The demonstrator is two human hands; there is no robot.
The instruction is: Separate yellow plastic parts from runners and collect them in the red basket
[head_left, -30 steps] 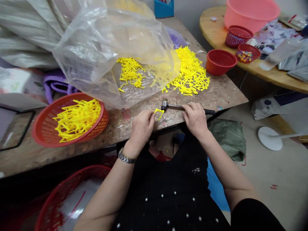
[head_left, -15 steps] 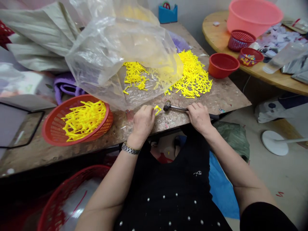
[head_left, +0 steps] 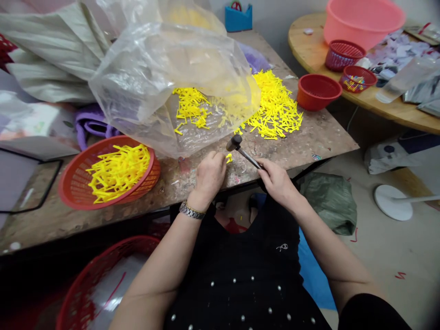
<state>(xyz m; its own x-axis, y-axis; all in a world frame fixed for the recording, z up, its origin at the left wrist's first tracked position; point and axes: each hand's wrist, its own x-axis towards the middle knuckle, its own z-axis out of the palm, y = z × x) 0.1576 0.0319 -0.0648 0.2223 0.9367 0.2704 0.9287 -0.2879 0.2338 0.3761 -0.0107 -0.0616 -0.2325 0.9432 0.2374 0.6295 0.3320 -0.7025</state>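
My left hand (head_left: 211, 175) is closed near the table's front edge, pinching a small yellow plastic piece (head_left: 229, 158) whose end sticks out past the fingertips. My right hand (head_left: 276, 181) grips the handle of a small hammer (head_left: 245, 153). The hammer's dark head is raised just above and to the right of the yellow piece, apart from it. Beyond the hammer lies a heap of yellow plastic pieces (head_left: 275, 110). More of them sit in an orange-red basket (head_left: 65, 183) left of my left hand.
A clear plastic bag (head_left: 137, 73) spreads over the table (head_left: 330, 133), with yellow pieces at its mouth. A red bowl (head_left: 318, 94) stands at the right edge. On a round wooden table (head_left: 305, 41) are a pink basin (head_left: 364, 23) and small baskets. A red basket (head_left: 74, 293) sits below.
The hammer head has lifted and tilted upward, with my right hand shifting left and nearer to me. My left hand has moved slightly right, and the yellow piece has turned in its fingers.
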